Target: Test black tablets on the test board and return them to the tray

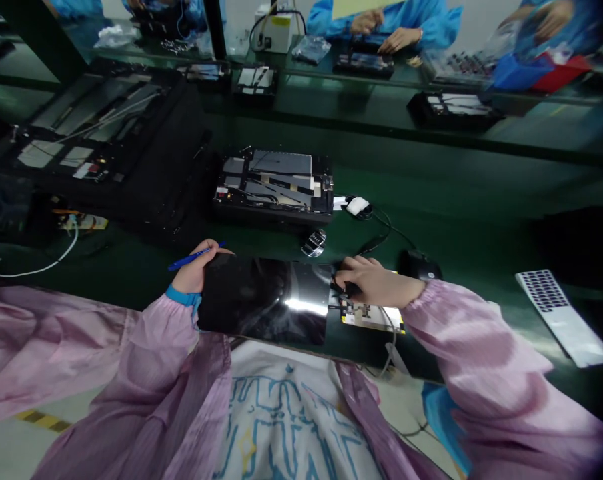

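Note:
A glossy black screen panel point(261, 300) lies in front of me, reflecting a bright light on its right side. My left hand point(194, 270) is closed at its left edge, with a blue pen point(191, 257) tucked between thumb and fingers. At the panel's right edge my right hand point(376, 280) has its fingers curled around a small dark piece point(350, 289) that I cannot make out. Beneath that hand, a circuit board point(371, 319) with yellow-edged white backing sits beside the panel, and a thin cable runs off it.
Behind the panel stands a stack of opened tablet units point(276, 180), with a larger stack point(91, 127) to its left. A shiny metal object point(314, 243), a black mouse point(420, 265) and a label sheet point(564, 317) lie around. Co-workers in blue sleeves point(431, 27) work across the bench.

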Tool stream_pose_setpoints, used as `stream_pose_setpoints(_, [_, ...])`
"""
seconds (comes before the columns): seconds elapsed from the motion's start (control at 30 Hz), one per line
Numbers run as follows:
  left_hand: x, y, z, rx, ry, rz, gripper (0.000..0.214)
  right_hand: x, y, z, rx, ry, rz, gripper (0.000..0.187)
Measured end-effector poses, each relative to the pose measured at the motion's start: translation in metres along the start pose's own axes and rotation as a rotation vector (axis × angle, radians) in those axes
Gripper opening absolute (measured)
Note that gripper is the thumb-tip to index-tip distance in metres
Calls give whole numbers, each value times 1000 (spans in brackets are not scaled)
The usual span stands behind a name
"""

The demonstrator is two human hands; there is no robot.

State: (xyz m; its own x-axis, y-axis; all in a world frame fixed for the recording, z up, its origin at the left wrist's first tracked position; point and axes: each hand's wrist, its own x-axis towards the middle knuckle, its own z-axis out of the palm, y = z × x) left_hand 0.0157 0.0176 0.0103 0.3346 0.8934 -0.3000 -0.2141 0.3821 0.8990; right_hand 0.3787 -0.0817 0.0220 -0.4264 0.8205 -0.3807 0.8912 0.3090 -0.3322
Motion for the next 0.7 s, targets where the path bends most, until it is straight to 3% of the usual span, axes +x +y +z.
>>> stream_pose_setpoints(0.17, [-1, 1, 0, 6, -3, -5, 37, -8, -5, 7, -29, 49, 64, 17])
stream_pose_setpoints(0.23, [-2, 2, 0, 16, -14, -4, 37, -16, -7, 15, -43, 164, 88, 20])
stream_pose_setpoints(0.33, [-3, 1, -1, 17, -28, -3, 35, -31, -16, 38, -87, 457, 247, 18])
stream_pose_setpoints(0.43, [-1, -1, -4, -7, -27, -3, 36, -40, -31, 67, 68, 717, 385, 17])
stream_pose_setpoints(0.57, [1, -5, -5, -44, -6, -9, 36, -38, -46, 98, 210, 880, 461, 25])
stream_pose_setpoints(0.7, [-12, -10, -1, -71, 33, -6, 40, -39, -52, 108, 164, 926, 405, 27])
